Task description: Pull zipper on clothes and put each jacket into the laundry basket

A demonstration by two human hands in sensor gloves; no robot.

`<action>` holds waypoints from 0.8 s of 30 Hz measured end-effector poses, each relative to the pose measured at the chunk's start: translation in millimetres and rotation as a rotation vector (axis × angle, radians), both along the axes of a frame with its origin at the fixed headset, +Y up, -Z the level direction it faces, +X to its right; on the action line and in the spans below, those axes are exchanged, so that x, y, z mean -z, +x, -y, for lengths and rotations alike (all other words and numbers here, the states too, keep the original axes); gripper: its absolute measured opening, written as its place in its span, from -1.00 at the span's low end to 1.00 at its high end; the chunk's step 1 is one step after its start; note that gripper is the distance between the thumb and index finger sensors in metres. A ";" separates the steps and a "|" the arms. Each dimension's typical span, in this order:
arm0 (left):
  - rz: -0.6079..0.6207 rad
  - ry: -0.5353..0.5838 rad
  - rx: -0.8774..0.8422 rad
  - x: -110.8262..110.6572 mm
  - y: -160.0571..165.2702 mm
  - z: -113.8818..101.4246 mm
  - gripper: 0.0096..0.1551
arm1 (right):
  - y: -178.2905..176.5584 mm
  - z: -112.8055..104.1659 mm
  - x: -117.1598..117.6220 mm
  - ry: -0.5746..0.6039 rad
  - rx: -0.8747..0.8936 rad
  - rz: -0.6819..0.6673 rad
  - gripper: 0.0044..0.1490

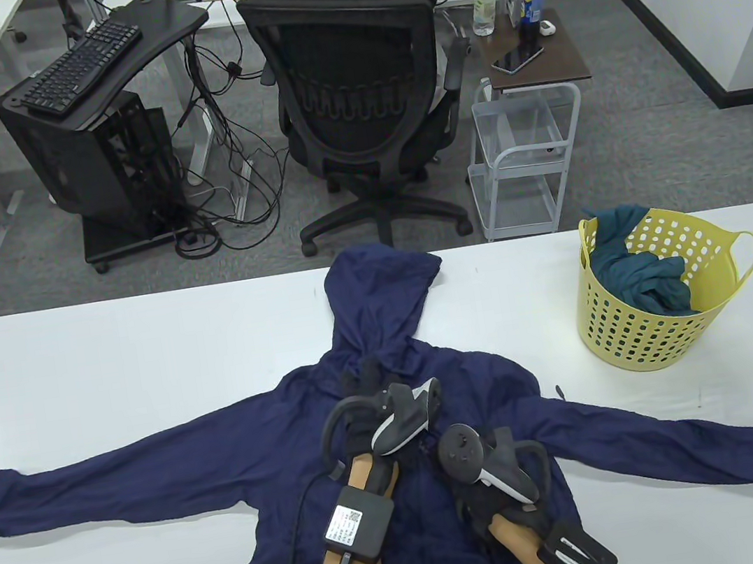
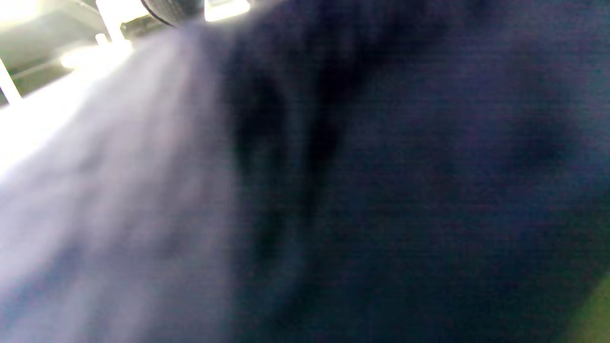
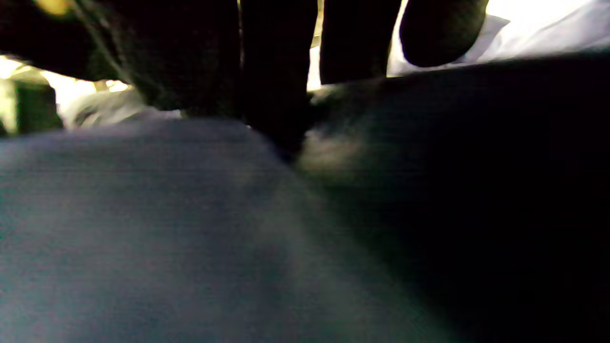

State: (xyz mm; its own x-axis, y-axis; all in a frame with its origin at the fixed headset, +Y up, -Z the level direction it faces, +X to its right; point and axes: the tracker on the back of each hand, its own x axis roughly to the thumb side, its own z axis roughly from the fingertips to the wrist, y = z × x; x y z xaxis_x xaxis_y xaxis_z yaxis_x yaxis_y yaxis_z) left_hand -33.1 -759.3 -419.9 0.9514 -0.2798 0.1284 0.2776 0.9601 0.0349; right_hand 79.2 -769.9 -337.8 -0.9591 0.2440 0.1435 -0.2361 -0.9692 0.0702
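A navy hooded jacket [image 1: 491, 385] lies face up on the white table [image 1: 80, 383], with its sleeves spread to both sides and its hood at the far edge. My left hand [image 1: 361, 377] rests on the chest just below the hood, fingers stretched out on the cloth. My right hand [image 1: 425, 455] sits lower on the front, mostly hidden under its tracker. In the right wrist view its dark fingers [image 3: 276, 95] come down together onto the fabric [image 3: 143, 214] along the front seam and pinch there. The left wrist view shows only blurred navy cloth [image 2: 381, 190].
A yellow perforated laundry basket [image 1: 640, 341] stands at the table's right, holding a teal garment [image 1: 637, 278]. Beyond the far edge are a black office chair [image 1: 363, 100] with a person seated, a white wire cart [image 1: 521, 161] and a computer tower [image 1: 98, 168].
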 end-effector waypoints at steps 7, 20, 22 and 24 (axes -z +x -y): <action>-0.067 0.018 0.001 7.2 -18.4 -5.7 -0.64 | -8.6 -5.9 -12.0 -0.121 -0.130 -0.135 -0.48; -0.001 -0.013 -0.173 -35.5 -31.7 -56.6 -0.49 | 9.9 4.7 3.6 -0.249 -0.022 -0.058 -0.47; 0.036 -0.058 -0.234 -47.9 -26.8 -55.6 -0.49 | 15.6 6.5 7.2 -0.246 -0.005 -0.041 -0.47; 0.037 -0.196 -0.255 -57.3 -20.5 -42.5 -0.48 | 19.5 7.3 9.3 -0.232 -0.009 -0.046 -0.47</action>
